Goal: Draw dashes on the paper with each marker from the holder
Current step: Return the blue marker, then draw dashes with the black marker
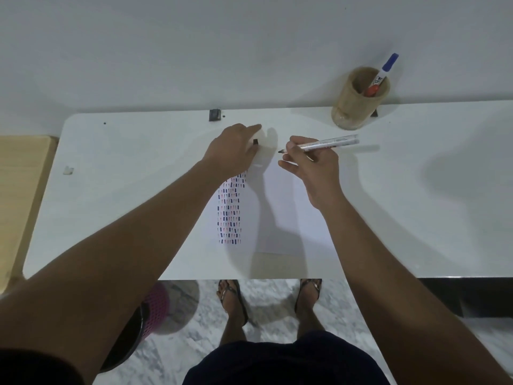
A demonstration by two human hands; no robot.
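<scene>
A white sheet of paper (280, 212) lies on the white table (125, 168), with columns of blue and red dashes (229, 209) on its left part. My right hand (313, 168) grips an uncapped black marker (330, 143), tip pointing left just above the paper's top edge. My left hand (230, 154) rests on the paper's top left corner and holds a small black cap (255, 141) in its fingers. A round woven holder (358, 98) stands at the back right with a blue-capped marker (384, 70) and a red one (370, 91) in it.
A small dark clip (214, 115) sits at the table's back edge against the white wall. A wooden surface (19, 190) adjoins the table on the left. Below the front edge are my sandalled feet (230, 298) and a pink bin (155, 307).
</scene>
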